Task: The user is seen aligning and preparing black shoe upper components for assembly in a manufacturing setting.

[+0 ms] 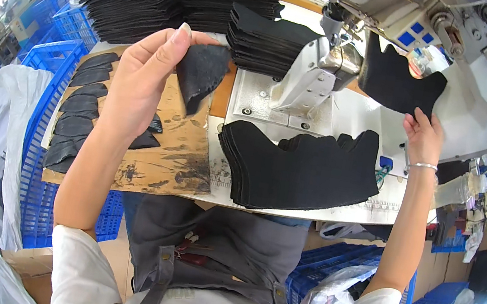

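My left hand (154, 69) pinches a small curved black piece (201, 73), raised above a stained brown board (173, 160). More small black pieces (82, 104) lie in overlapping rows on that board, partly behind my forearm. To the right, my right hand (425, 134) grips the lower edge of a large black cut panel (400, 80) with a wavy edge, held beside the sewing machine's head. The white sewing machine's post (309, 81) stands between my hands. In front of it, a stack of similar black panels (303, 170) lies at the table's near edge.
Tall stacks of black panels (226, 14) fill the back left of the table, with a lower stack (269, 46) beside the post. Blue crates (42, 147) stand at the left; another blue crate (328, 259) sits below the table at right. The machine's body (481, 80) overhangs the right.
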`<control>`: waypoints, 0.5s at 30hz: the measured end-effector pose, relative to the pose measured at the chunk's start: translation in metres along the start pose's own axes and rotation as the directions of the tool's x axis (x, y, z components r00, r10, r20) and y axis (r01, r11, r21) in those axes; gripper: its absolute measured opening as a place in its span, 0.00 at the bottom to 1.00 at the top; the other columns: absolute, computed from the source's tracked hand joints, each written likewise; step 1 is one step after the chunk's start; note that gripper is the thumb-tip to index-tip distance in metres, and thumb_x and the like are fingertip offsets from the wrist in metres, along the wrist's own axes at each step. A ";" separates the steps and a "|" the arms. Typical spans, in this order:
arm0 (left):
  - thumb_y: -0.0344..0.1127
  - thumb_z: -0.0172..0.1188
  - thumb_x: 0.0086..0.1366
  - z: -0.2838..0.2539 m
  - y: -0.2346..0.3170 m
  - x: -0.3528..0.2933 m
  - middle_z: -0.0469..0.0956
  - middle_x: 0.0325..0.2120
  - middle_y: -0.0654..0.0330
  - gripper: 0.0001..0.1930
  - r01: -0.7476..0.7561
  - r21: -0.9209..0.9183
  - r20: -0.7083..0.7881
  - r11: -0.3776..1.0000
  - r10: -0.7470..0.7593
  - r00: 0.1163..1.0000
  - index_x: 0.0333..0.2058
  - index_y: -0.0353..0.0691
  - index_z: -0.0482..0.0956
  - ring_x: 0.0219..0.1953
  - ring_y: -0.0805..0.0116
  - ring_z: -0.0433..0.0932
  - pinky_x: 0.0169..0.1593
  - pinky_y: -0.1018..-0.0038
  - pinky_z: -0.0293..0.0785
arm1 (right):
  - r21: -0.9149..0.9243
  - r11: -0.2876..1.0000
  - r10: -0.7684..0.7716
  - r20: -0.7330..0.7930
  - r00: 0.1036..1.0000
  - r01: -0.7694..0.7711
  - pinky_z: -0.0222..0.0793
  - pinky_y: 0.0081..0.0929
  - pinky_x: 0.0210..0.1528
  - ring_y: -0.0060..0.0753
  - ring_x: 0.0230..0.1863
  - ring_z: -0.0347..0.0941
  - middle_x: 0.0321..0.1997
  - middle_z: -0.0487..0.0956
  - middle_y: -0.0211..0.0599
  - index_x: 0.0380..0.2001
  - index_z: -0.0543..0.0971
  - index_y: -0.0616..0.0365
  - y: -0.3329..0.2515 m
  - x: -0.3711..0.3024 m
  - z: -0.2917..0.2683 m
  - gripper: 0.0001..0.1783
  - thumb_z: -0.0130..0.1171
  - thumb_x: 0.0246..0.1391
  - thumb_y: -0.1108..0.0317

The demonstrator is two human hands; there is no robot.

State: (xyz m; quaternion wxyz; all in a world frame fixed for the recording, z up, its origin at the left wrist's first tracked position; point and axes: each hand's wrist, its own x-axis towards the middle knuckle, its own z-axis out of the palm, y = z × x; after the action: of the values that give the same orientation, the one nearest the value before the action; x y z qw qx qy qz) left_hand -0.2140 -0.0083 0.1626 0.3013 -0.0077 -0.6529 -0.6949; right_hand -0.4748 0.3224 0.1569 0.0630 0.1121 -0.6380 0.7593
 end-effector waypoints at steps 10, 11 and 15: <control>0.43 0.55 0.68 -0.025 0.005 -0.011 0.77 0.30 0.69 0.15 0.060 0.118 0.055 0.991 -0.066 0.996 0.38 0.36 0.80 0.34 0.84 0.71 0.43 0.84 0.66 | -0.462 0.886 0.082 0.075 0.994 -0.039 0.77 0.24 0.26 0.30 0.22 0.76 0.30 0.74 0.41 0.59 0.60 0.73 0.002 0.048 0.016 0.30 0.52 0.52 0.78; 0.43 0.55 0.68 -0.025 0.005 -0.012 0.77 0.30 0.69 0.15 0.057 0.113 0.056 0.992 -0.063 0.996 0.38 0.36 0.80 0.34 0.84 0.71 0.43 0.84 0.66 | -0.485 0.871 0.112 0.055 0.992 -0.072 0.77 0.24 0.26 0.29 0.22 0.76 0.30 0.74 0.40 0.57 0.61 0.72 0.003 0.051 0.012 0.28 0.52 0.52 0.78; 0.41 0.55 0.67 -0.026 0.002 -0.012 0.76 0.28 0.71 0.12 0.117 0.098 0.082 0.988 -0.125 0.989 0.36 0.36 0.79 0.32 0.85 0.70 0.40 0.84 0.65 | -0.435 0.899 0.060 0.006 0.998 -0.051 0.76 0.23 0.25 0.29 0.22 0.75 0.29 0.73 0.38 0.50 0.66 0.73 0.004 0.053 0.004 0.21 0.52 0.52 0.77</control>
State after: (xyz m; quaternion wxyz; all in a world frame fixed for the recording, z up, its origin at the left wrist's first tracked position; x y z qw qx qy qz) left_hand -0.1933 -0.0276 0.1559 0.2297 0.0154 -0.6963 -0.6799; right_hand -0.5262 0.3155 0.1670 0.0584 0.0844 -0.7946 0.5983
